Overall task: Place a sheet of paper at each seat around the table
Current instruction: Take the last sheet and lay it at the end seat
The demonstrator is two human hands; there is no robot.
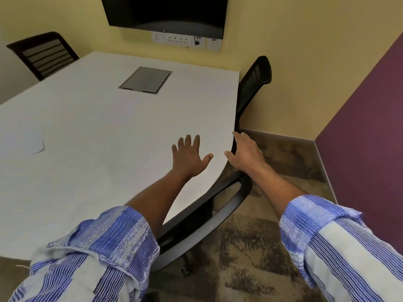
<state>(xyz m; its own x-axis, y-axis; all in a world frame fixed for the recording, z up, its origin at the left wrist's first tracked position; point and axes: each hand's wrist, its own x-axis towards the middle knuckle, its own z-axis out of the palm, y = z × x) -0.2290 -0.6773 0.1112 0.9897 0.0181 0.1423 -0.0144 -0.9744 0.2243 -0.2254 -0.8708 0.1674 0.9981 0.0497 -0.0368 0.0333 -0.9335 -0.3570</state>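
- Reaches forward with left hand (188, 158), fingers straight and splayed, palm down over the table (109, 127) near its rounded corner; grips nothing.
- Holds right hand (244, 153) just past the table edge, fingers relaxed and apart, likewise empty, beside the black chair (207, 214) tucked in at that corner.
- Finds one sheet of paper (30, 147) lying flat far to the left on the tabletop, one corner slightly curled, white on white and hard to trace.
- Cannot tell whether another sheet lies beneath the left palm; judging by the flat pose, probably smoothing or squaring one for this seat.
- Likely needs more sheets fetched, with neither hand carrying any.
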